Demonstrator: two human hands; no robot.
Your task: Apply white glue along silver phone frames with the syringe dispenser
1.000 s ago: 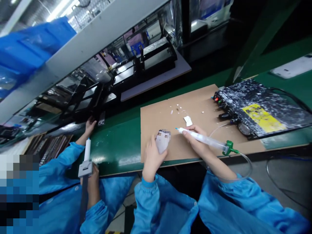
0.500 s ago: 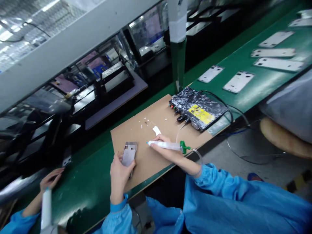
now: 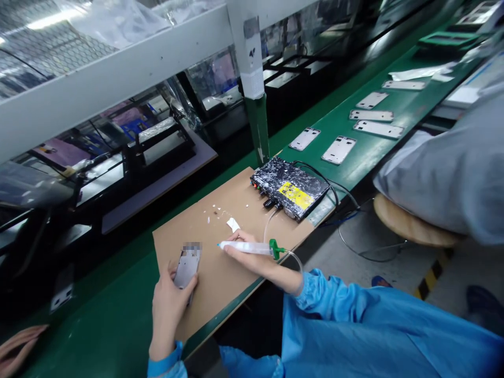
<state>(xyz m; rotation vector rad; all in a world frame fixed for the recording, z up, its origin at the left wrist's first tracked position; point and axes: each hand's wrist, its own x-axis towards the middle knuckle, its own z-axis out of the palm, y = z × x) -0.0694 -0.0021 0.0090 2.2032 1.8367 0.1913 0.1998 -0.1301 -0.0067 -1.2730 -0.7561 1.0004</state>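
Observation:
My left hand (image 3: 171, 299) is closed around the lower part of a grey phone frame (image 3: 187, 269), thumb on one side and fingers on the other, over the brown board (image 3: 220, 283). A white dispensing syringe (image 3: 252, 248) with a green cap and clear tube is held like a pen in my right hand (image 3: 246, 254). Its blue tip points left and stands apart from the phone frame. A white scrap (image 3: 233, 224) lies just beyond my right fingers, with small crumbs farther back on the board.
A paint-spotted black control box (image 3: 291, 186) with cables sits at the board's far right. Several phone frames (image 3: 339, 150) lie along the green bench (image 3: 370, 152). Another person's hand (image 3: 19, 346) is at lower left; a person in grey (image 3: 444, 173) sits at right.
The whole view has shifted, so the board and both hands appear farther left and slightly lower. Both hands keep their holds. The other person's hand at left is now partly out of frame.

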